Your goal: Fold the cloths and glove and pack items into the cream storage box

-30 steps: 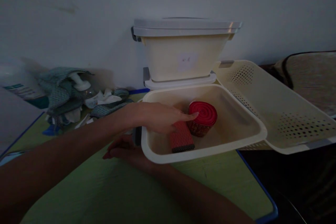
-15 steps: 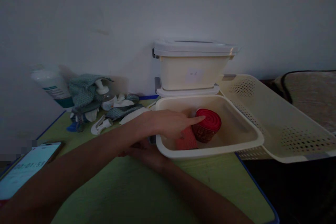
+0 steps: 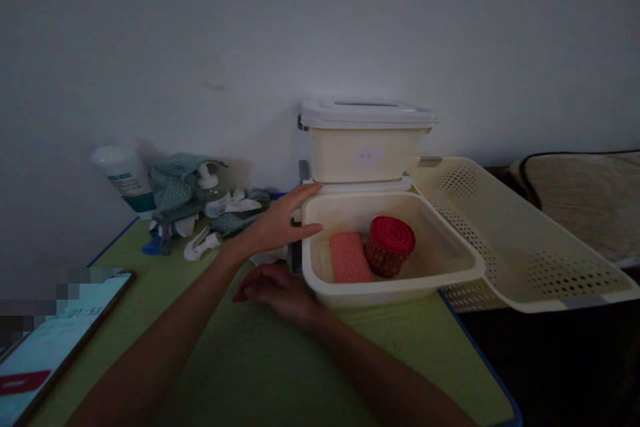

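Note:
My left hand (image 3: 280, 223) is open at the left rim of a cream plastic bin (image 3: 450, 260), thumb and fingers apart, fingertips over the rim. Nothing is in it. My right hand (image 3: 275, 290) rests on the green table (image 3: 240, 353) by the bin's front left corner, its fingers curled in and no object showing in them. Inside the bin, a tight roll of red cloth (image 3: 390, 247) with gold-toned patterning stands on its end. Touching its left side or very near it lies a flat coral-pink textured block (image 3: 351, 259), perhaps a sponge or folded cloth.
Behind the bin stands a lidded cream box (image 3: 335, 153). A perforated basket (image 3: 520, 233) sits to the right, past it a beige cushion-like thing (image 3: 580, 200). At left are a white bottle (image 3: 123, 177), a pump bottle (image 3: 216, 200), grey mesh cloth (image 3: 175, 180) and a phone (image 3: 55, 340).
My left hand has drawn back left from the red roll, where its index finger pointed, to the bin's left rim, and spread. My right hand stays low. The view has shifted slightly.

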Action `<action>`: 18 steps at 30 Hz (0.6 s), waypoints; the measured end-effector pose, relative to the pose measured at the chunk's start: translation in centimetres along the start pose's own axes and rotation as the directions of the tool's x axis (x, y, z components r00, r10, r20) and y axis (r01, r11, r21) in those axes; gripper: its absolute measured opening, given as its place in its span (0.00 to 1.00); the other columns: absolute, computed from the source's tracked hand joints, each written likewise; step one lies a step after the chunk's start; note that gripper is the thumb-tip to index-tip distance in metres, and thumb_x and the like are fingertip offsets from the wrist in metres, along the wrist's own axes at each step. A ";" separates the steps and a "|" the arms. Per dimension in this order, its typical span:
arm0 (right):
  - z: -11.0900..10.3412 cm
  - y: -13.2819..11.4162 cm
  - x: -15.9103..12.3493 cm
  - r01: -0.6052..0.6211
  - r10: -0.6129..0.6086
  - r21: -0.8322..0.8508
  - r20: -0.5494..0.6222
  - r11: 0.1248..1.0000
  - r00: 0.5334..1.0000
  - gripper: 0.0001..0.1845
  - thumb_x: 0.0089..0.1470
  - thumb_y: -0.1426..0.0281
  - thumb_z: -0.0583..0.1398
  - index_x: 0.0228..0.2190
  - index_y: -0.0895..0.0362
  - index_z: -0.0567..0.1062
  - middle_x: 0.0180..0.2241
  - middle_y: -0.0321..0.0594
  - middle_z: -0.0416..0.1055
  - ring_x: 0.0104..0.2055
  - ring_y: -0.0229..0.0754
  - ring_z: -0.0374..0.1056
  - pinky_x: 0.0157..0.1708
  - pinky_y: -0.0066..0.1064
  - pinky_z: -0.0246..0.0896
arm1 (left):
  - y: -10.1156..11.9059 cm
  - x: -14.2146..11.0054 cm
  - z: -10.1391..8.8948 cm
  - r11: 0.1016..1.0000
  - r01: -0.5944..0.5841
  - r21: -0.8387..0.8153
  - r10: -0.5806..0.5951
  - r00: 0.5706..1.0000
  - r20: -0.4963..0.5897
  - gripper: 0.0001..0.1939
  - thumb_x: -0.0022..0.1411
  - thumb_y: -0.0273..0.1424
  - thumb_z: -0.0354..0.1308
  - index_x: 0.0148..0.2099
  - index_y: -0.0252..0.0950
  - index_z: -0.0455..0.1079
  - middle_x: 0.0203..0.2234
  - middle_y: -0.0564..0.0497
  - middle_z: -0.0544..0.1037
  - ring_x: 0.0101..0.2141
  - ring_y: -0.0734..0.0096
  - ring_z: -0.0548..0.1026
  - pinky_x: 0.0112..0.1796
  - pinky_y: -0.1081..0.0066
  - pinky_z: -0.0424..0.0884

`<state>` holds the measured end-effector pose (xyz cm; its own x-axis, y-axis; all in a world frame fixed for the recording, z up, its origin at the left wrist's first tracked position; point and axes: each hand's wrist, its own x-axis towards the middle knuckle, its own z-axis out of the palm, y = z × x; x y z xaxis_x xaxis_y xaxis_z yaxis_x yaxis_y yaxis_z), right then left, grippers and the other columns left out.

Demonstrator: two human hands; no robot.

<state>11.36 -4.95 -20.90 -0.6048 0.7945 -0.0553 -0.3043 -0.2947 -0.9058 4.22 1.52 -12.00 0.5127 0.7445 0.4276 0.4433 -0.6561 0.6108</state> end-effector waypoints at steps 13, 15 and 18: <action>-0.6 0.9 0.9 0.045 -0.049 -0.117 -0.028 0.992 0.998 0.07 0.35 0.71 0.65 0.24 0.57 0.74 0.27 0.34 0.72 0.34 0.39 0.68 0.44 0.36 0.61 | -1.1 -0.7 3.3 0.729 0.224 -0.647 -0.424 0.890 -0.170 0.23 0.43 0.38 0.63 0.42 0.35 0.65 0.39 0.47 0.74 0.40 0.62 0.72 0.42 0.64 0.67; -0.6 0.8 0.8 0.043 -0.049 -0.151 -0.040 0.988 0.998 0.07 0.36 0.74 0.64 0.25 0.57 0.74 0.28 0.34 0.72 0.35 0.40 0.68 0.44 0.36 0.60 | -0.9 -0.7 3.1 0.721 0.268 -0.639 -0.433 0.894 -0.114 0.21 0.43 0.39 0.60 0.40 0.34 0.67 0.35 0.48 0.75 0.39 0.60 0.72 0.42 0.64 0.66; -0.6 0.6 0.6 0.033 -0.046 -0.187 -0.062 0.982 0.997 0.08 0.37 0.76 0.64 0.25 0.57 0.74 0.28 0.34 0.72 0.36 0.40 0.68 0.44 0.36 0.60 | -0.6 -0.6 3.0 0.733 0.271 -0.623 -0.420 0.902 -0.102 0.19 0.43 0.39 0.58 0.37 0.34 0.69 0.33 0.48 0.76 0.39 0.60 0.71 0.42 0.65 0.64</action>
<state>11.25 -4.36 -21.77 -0.5432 0.8387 -0.0398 -0.1811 -0.1633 -0.9698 5.83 1.07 -14.59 0.2013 0.9595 0.1969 0.0058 -0.2022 0.9793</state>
